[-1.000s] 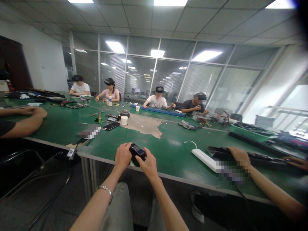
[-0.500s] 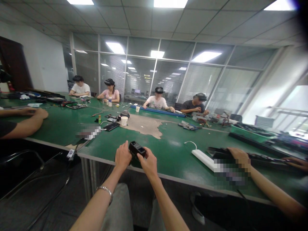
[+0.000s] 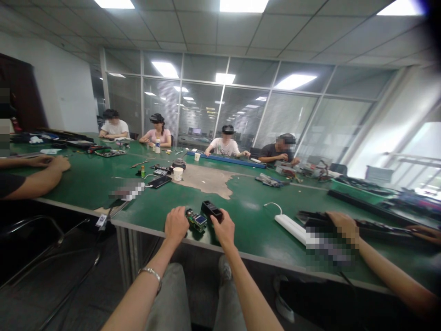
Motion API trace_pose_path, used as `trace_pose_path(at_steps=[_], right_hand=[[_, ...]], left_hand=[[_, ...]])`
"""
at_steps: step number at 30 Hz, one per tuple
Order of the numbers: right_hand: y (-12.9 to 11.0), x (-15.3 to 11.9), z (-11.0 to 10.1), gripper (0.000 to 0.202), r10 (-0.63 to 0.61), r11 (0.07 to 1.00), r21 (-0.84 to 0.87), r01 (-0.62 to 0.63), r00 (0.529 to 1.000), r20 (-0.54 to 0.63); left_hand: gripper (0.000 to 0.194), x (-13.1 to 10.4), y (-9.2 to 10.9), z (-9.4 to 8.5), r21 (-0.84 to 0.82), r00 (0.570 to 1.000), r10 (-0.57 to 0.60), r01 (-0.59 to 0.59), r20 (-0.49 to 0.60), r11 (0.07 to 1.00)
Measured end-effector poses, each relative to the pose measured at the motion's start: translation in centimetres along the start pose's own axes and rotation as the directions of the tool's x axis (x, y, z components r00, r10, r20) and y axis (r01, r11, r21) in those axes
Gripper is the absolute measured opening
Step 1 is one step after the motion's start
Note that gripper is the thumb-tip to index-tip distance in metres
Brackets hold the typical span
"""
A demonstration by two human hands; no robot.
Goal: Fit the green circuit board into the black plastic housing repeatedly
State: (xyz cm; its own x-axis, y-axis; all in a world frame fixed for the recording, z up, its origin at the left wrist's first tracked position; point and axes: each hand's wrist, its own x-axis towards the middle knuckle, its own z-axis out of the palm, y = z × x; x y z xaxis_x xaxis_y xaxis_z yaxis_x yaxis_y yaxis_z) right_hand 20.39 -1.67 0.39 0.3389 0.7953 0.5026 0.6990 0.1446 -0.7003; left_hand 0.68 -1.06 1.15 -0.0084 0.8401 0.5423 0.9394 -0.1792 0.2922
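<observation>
My left hand [image 3: 176,225] grips a small green circuit board [image 3: 197,220] with a bluish chip on it, at the near edge of the green table [image 3: 251,225]. A hand's width to the right, my right hand [image 3: 224,229] holds a small black plastic cover [image 3: 211,209], lifted clear of the board. A metal bracelet [image 3: 151,273] circles my left wrist.
A white power strip [image 3: 292,227] lies to the right, next to a neighbour's hand [image 3: 339,221] on black equipment. Another person's arm [image 3: 34,178] rests at the left. A paper cup [image 3: 178,173], a phone [image 3: 159,180] and several seated people are farther back.
The black device I held in both hands has come apart: my right hand carried the black cover to the right, baring the green board in my left hand.
</observation>
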Motion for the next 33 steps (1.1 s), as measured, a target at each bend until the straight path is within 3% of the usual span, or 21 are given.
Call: trace_pose_path(at_steps=[6,12,15,18,22,26,33], right_hand=[[1.1,-0.2,0.8,0.074,-0.032,0.985,-0.168,0.026,0.999,-0.032],[0.9,-0.6,0.6,0.053,-0.053,0.971,-0.228,0.067,0.996,0.065],[0.5,-0.9,0.3,0.046,-0.072,0.973,-0.214,0.083,0.996,0.060],[0.2,-0.9,-0.2,0.046,-0.011,0.992,-0.124,0.014,1.000,0.024],[-0.7,-1.1,-1.0,0.048,0.083,0.987,0.140,-0.081,0.996,-0.011],[-2.9,-1.6,-1.3,0.047,0.041,0.933,0.354,-0.059,0.997,0.058],[-5.3,-2.2,-1.0,0.040,-0.059,0.947,0.322,0.006,0.986,0.156]], left_hand=[[0.033,0.1,0.2,-0.3,-0.015,1.000,-0.016,0.016,0.021,1.000],[0.028,0.0,0.2,-0.4,-0.013,0.999,0.000,0.000,0.042,1.000],[0.027,-0.1,0.1,-0.4,-0.019,0.999,0.002,-0.001,0.049,1.000],[0.027,0.0,0.1,-0.5,-0.022,0.999,-0.010,0.011,0.053,1.000],[0.027,0.0,0.1,-0.4,-0.015,0.999,-0.003,0.004,0.044,1.000],[0.027,0.0,0.2,-0.3,-0.015,0.999,-0.009,0.010,0.035,1.000],[0.025,-0.1,0.1,-0.3,-0.006,1.000,-0.008,0.008,0.024,1.000]])
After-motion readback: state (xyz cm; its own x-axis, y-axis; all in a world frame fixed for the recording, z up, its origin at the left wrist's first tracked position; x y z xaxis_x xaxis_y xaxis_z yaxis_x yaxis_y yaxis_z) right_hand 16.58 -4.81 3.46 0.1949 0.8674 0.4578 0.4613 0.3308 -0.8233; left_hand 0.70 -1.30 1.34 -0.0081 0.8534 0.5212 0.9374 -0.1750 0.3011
